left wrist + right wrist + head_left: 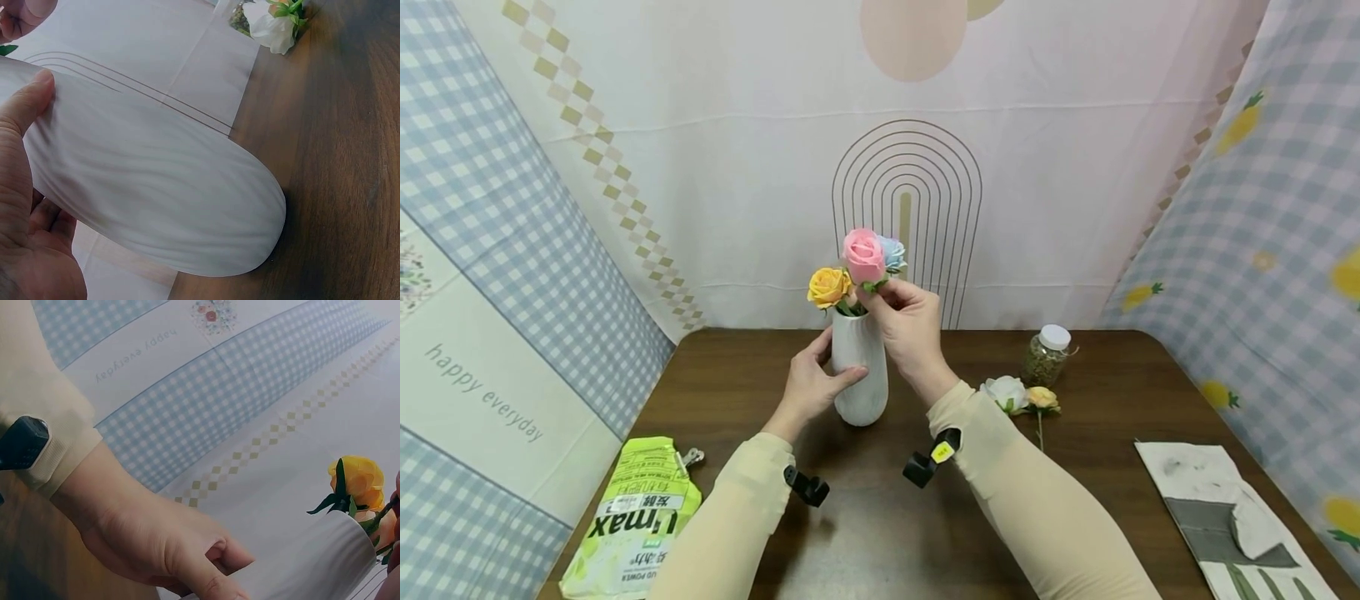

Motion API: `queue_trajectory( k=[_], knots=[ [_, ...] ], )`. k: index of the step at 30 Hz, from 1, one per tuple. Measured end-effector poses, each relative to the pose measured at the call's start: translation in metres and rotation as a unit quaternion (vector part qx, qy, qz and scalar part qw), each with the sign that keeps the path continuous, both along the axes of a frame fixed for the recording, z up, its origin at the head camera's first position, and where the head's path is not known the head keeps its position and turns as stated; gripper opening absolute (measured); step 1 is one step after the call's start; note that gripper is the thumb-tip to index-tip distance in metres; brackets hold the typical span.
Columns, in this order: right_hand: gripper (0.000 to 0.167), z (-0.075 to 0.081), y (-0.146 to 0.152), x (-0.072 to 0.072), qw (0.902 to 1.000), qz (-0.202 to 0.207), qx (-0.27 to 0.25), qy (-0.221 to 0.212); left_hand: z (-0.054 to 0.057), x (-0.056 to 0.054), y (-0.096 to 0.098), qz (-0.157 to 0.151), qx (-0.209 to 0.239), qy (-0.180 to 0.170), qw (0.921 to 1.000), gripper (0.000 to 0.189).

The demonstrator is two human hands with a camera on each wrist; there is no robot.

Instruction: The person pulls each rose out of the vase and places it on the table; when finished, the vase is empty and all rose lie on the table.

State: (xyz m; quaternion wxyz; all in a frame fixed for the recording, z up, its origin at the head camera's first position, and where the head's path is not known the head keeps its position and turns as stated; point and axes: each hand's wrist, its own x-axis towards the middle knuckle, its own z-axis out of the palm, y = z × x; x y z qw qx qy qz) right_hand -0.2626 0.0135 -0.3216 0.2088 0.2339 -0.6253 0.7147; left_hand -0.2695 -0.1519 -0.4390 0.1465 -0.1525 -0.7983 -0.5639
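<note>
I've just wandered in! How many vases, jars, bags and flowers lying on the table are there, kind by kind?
Vase: 1
Jar: 1
Bag: 1
Flowers lying on the table: 2, a white flower and a pale orange flower
Total: 5

Across the middle of the head view, the background is covered by a pale white cloth backdrop (737,192), on which concentric thin brown arches (907,122) are printed at centre and olive-and-beige diamond strips (593,155) toward both sides. The left edge is filled by a blue-and-white gingham cloth (497,167), crossed by a white band (460,350) lettered "happy everyday". At right, a paler gingham cloth (1210,267) is dotted with yellow fruit prints (1238,129). Below, a dark brown wood-grain tabletop (730,375) with rounded far corners is seen, light being reflected at bottom centre.
</note>
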Motion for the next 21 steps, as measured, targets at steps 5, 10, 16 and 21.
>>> queue_trajectory(
  k=[5,10,16,21],
  knots=[
    [0.016,-0.001,0.001,-0.011,0.9986,0.002,-0.051,0.010,0.000,0.000,-0.001,0.005,0.000,0.008,1.0000,0.081],
    [0.016,0.010,0.005,-0.008,0.9960,-0.003,-0.086,0.024,0.000,0.000,-0.003,0.007,0.000,0.009,0.9999,0.083],
    [0.015,0.017,0.009,-0.010,0.9944,-0.006,-0.102,0.024,-0.001,-0.001,-0.002,0.003,-0.002,0.006,1.0000,0.083],
    [0.012,0.019,0.009,-0.014,0.9932,-0.003,-0.116,0.010,0.000,0.000,-0.001,0.004,-0.003,0.001,1.0000,0.084]
  ],
)
